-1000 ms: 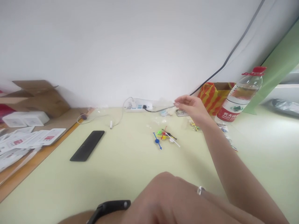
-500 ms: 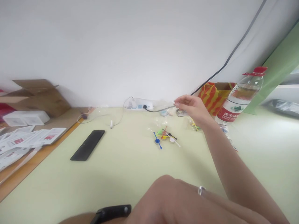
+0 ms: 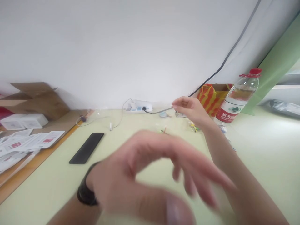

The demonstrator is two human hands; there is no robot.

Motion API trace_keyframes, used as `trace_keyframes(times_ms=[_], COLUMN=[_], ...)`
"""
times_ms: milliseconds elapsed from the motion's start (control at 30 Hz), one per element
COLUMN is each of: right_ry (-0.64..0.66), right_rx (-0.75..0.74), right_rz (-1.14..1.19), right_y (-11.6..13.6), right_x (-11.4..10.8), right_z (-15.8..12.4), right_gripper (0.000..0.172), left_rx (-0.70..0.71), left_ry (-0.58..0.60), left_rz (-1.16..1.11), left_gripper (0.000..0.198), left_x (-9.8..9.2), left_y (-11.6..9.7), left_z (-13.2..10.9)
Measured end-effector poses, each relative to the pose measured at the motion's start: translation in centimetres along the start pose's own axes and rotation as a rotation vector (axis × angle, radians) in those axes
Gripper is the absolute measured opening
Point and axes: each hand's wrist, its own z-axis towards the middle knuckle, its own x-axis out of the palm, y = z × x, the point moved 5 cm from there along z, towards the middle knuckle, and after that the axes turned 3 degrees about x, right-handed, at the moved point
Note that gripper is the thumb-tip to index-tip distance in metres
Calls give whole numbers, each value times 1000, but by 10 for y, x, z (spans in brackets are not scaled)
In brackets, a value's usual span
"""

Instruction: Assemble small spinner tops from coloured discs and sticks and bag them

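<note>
Large and motion-blurred in the foreground is my left hand (image 3: 150,168), with a dark band (image 3: 86,187) round its wrist. Its thumb and curved fingers are apart, and nothing shows between them. Toward the wall, my right hand (image 3: 191,109) has thumb and fingertips pinched together; what they hold is too faint to make out. A grey cable runs just behind those fingertips. Small coloured plastic arrow pieces (image 3: 164,131) lie mostly hidden behind my left hand. More coloured pieces in clear plastic (image 3: 194,127) lie below my right wrist.
A black phone (image 3: 86,147) lies on the pale table, left of my left hand. Along the wall stand a power strip (image 3: 138,107), a striped bag (image 3: 209,97) and a large water bottle (image 3: 237,97). Printed cards (image 3: 35,140) and a cardboard box (image 3: 42,100) occupy the left.
My left hand has swung up and turned, its fingers now spread in front of the coloured pieces. My right hand stays pinched near the wall. The whole view has shifted slightly.
</note>
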Motion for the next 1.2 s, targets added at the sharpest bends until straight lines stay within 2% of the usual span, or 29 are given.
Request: trace_keyframes(times_ms=[33, 67, 167, 233, 367, 533, 633, 767, 933, 1000, 1067, 1133, 1200], right_ry=[27, 60, 188, 279, 422, 479, 452, 396, 349, 324, 366, 477, 534], right_rx=[1, 4, 5, 0, -3, 2, 8, 10, 30, 71, 150, 232, 263], right_rz=[-15, -27, -60, -91, -140, -96, -73, -48, -25, -23, -11, 50, 142], right_y=[4, 8, 20, 27, 36, 38, 33, 27, 21, 17, 9, 0, -8], right_x=[1, 3, 10, 15, 22, 23, 21, 19, 19, 18, 19, 25, 29], right_z=[-2, -4, -12, -17, -26, -27, -24, -20, -19, -19, -21, -23, -23], right_gripper=[26, 26, 25, 25, 24, 24, 24, 26, 31, 40, 55, 72, 76], left_rx=[-5, -25, -74, -76, -111, -183, -229, -307, -330, -316, -296, -283, -278], left_ry=[20, -26, -264, -362, -321, -84, -78, -134, -248, -321, -461, -627, -746], left_rz=[-24, -9, 215, 425, 559, 503, 427, 302, 193, 162, 126, 73, -6], left_gripper=[33, 31, 25, 23, 27, 22, 22, 23, 26, 27, 27, 27, 26], left_x=[-7, -17, -47, -58, -61, -56, -63, -74, -80, -83, -92, -102, -111], left_y=[8, 18, 48, 64, 91, 112, 120, 131, 140, 144, 149, 156, 163], left_z=[10, 18, 33, 35, 34, 34, 33, 31, 28, 28, 27, 24, 20])
